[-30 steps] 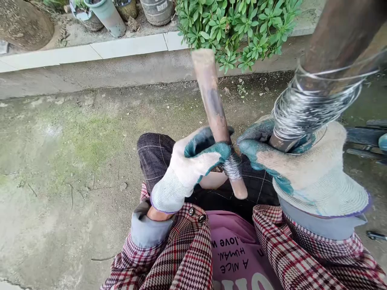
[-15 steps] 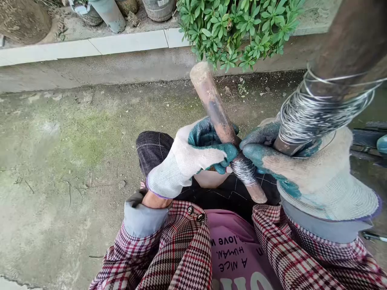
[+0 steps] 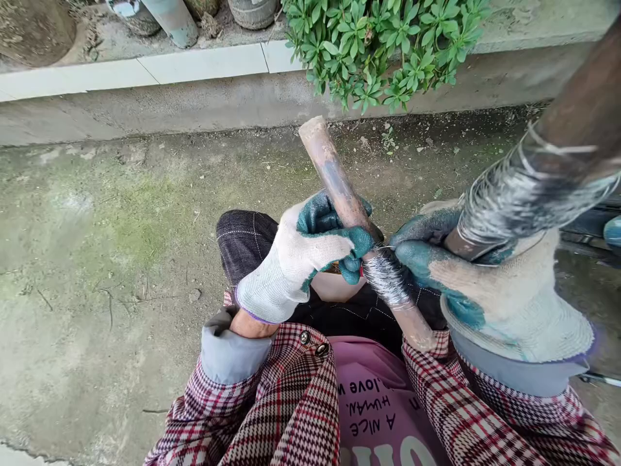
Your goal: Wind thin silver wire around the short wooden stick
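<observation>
My left hand, in a white glove with a teal coated palm, is closed round a short wooden stick. The stick slants from upper left to lower right. Thin silvery wire is wound round its lower half, just below my left fingers. My right hand, gloved the same way, grips the lower end of a thicker dark stick. A bulky coil of wire wraps that stick, blurred by motion. A short strand of wire shows between the right fingertips and the left thumb.
Ahead runs a low concrete ledge with white tiles. A leafy green plant hangs over it, and several pots stand at its left. Dark objects lie at the right edge, on mossy concrete ground.
The short stick has dropped slightly down and left at its top, and more of its wound wire shows. The thicker stick in my right hand has tilted further to the right.
</observation>
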The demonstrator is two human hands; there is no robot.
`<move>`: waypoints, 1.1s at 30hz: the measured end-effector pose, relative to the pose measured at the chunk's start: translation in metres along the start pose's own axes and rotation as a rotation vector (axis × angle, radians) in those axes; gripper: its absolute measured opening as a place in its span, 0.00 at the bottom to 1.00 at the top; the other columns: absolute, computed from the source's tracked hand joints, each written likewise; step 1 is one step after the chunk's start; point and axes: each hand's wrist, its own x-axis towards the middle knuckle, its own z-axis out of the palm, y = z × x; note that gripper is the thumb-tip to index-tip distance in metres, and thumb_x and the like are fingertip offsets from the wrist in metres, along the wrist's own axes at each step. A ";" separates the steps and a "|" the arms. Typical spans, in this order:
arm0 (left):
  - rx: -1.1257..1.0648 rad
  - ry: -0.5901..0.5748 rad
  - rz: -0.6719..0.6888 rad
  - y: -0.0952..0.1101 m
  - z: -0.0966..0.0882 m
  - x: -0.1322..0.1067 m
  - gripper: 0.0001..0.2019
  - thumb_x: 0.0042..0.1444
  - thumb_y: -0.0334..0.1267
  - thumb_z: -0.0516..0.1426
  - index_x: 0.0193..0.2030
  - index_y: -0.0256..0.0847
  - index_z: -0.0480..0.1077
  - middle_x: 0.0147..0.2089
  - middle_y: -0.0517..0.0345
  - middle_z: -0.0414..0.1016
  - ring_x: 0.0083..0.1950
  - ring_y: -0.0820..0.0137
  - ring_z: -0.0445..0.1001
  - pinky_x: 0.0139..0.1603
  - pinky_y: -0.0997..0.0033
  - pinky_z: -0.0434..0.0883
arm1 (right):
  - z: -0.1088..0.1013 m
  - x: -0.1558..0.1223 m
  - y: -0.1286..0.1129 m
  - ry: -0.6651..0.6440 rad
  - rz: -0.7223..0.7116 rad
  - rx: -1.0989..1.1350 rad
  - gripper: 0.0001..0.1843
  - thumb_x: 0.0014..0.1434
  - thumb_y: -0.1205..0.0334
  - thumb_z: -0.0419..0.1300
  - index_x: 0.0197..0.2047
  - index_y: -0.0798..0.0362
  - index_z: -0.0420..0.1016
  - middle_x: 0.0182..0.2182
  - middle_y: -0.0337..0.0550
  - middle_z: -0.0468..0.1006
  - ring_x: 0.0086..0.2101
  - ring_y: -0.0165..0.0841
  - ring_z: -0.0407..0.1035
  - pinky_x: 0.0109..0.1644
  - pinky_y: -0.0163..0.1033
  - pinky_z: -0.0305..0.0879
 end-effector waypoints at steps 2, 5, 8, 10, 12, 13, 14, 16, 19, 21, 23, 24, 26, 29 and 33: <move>0.011 -0.035 -0.015 -0.001 -0.004 0.001 0.14 0.48 0.33 0.71 0.43 0.40 0.81 0.28 0.64 0.77 0.23 0.73 0.75 0.26 0.74 0.74 | 0.005 0.005 -0.004 -0.011 0.017 0.024 0.12 0.49 0.73 0.74 0.29 0.44 0.89 0.26 0.32 0.85 0.23 0.32 0.77 0.25 0.35 0.76; 0.011 -0.064 -0.001 -0.003 -0.013 0.005 0.12 0.49 0.35 0.71 0.42 0.40 0.81 0.29 0.63 0.78 0.28 0.70 0.78 0.28 0.74 0.75 | 0.010 0.012 -0.007 0.006 0.010 0.055 0.11 0.49 0.72 0.74 0.28 0.43 0.88 0.26 0.31 0.85 0.24 0.32 0.78 0.27 0.36 0.77; -0.005 -0.082 0.045 -0.004 -0.016 0.006 0.10 0.52 0.39 0.71 0.38 0.39 0.79 0.32 0.60 0.79 0.34 0.67 0.81 0.31 0.74 0.76 | 0.012 0.013 -0.009 0.033 -0.015 0.075 0.10 0.49 0.70 0.75 0.29 0.43 0.87 0.26 0.33 0.85 0.25 0.33 0.78 0.26 0.36 0.77; -0.007 -0.133 0.046 -0.003 -0.013 0.003 0.12 0.55 0.44 0.71 0.38 0.37 0.78 0.32 0.58 0.79 0.35 0.68 0.81 0.33 0.73 0.77 | 0.012 0.011 -0.011 0.020 0.005 0.082 0.09 0.49 0.69 0.76 0.29 0.44 0.86 0.25 0.34 0.83 0.24 0.32 0.76 0.25 0.36 0.76; -0.014 -0.178 -0.003 0.001 -0.006 -0.004 0.16 0.58 0.48 0.70 0.40 0.36 0.77 0.32 0.58 0.78 0.32 0.69 0.80 0.33 0.73 0.78 | 0.012 0.007 -0.012 -0.004 0.051 0.087 0.08 0.50 0.68 0.77 0.29 0.45 0.85 0.24 0.34 0.82 0.21 0.31 0.73 0.23 0.37 0.74; -0.020 -0.190 -0.038 0.003 -0.002 -0.009 0.17 0.59 0.49 0.70 0.41 0.36 0.76 0.31 0.59 0.77 0.30 0.70 0.80 0.31 0.73 0.78 | 0.011 0.005 -0.013 -0.013 0.072 0.076 0.08 0.50 0.66 0.77 0.29 0.46 0.84 0.23 0.34 0.81 0.20 0.31 0.72 0.22 0.37 0.73; -0.029 -0.186 -0.071 0.005 0.003 -0.014 0.19 0.59 0.51 0.70 0.43 0.37 0.75 0.30 0.60 0.76 0.28 0.70 0.79 0.29 0.74 0.77 | 0.011 0.004 -0.013 -0.021 0.080 0.052 0.08 0.51 0.65 0.78 0.30 0.46 0.84 0.24 0.34 0.81 0.20 0.31 0.71 0.22 0.38 0.72; -0.060 -0.157 -0.115 0.007 0.009 -0.025 0.20 0.57 0.51 0.71 0.44 0.39 0.74 0.29 0.62 0.74 0.23 0.73 0.74 0.22 0.76 0.74 | 0.010 0.001 -0.014 -0.028 0.073 -0.020 0.08 0.54 0.62 0.77 0.31 0.45 0.83 0.24 0.34 0.80 0.20 0.32 0.70 0.21 0.39 0.71; -0.137 -0.139 -0.138 0.006 0.011 -0.040 0.19 0.59 0.52 0.70 0.39 0.40 0.71 0.29 0.64 0.70 0.19 0.79 0.64 0.16 0.79 0.65 | 0.011 0.001 -0.019 -0.042 0.072 -0.060 0.08 0.56 0.60 0.76 0.31 0.45 0.81 0.21 0.33 0.75 0.17 0.30 0.64 0.17 0.38 0.63; -0.174 -0.148 -0.149 0.003 0.010 -0.046 0.20 0.60 0.52 0.69 0.36 0.41 0.68 0.28 0.65 0.67 0.19 0.81 0.60 0.14 0.81 0.62 | 0.013 0.004 -0.025 -0.063 0.087 -0.030 0.10 0.55 0.58 0.77 0.30 0.46 0.80 0.19 0.32 0.73 0.16 0.28 0.60 0.16 0.36 0.59; -0.192 -0.160 -0.170 0.001 0.009 -0.052 0.20 0.58 0.51 0.70 0.37 0.41 0.67 0.28 0.66 0.64 0.19 0.82 0.58 0.15 0.82 0.61 | 0.016 0.008 -0.031 -0.075 0.094 0.022 0.12 0.52 0.58 0.78 0.29 0.48 0.79 0.19 0.31 0.73 0.16 0.27 0.60 0.16 0.35 0.58; -0.196 -0.169 -0.185 0.000 0.010 -0.054 0.19 0.57 0.50 0.70 0.38 0.41 0.67 0.28 0.67 0.63 0.19 0.82 0.58 0.15 0.82 0.60 | 0.018 0.011 -0.033 -0.081 0.106 0.058 0.12 0.50 0.58 0.79 0.29 0.48 0.79 0.19 0.31 0.73 0.16 0.27 0.60 0.16 0.35 0.58; -0.207 -0.179 -0.193 -0.001 0.011 -0.058 0.19 0.56 0.48 0.71 0.41 0.41 0.68 0.29 0.68 0.62 0.19 0.83 0.56 0.16 0.82 0.59 | 0.019 0.018 -0.036 -0.107 0.146 0.147 0.11 0.50 0.56 0.78 0.32 0.47 0.81 0.18 0.30 0.71 0.14 0.27 0.58 0.14 0.34 0.56; -0.211 -0.126 -0.160 -0.001 0.014 -0.062 0.20 0.56 0.48 0.70 0.49 0.41 0.72 0.29 0.70 0.61 0.18 0.84 0.53 0.16 0.82 0.56 | 0.021 0.029 -0.035 -0.190 0.167 0.257 0.08 0.56 0.53 0.74 0.37 0.43 0.82 0.16 0.26 0.64 0.12 0.27 0.52 0.11 0.35 0.52; -0.156 -0.021 -0.098 0.000 0.012 -0.059 0.29 0.53 0.44 0.72 0.60 0.41 0.72 0.29 0.71 0.63 0.19 0.83 0.56 0.16 0.81 0.58 | 0.027 0.038 -0.035 -0.112 0.063 0.225 0.08 0.58 0.51 0.74 0.38 0.41 0.82 0.16 0.27 0.60 0.13 0.27 0.49 0.13 0.37 0.51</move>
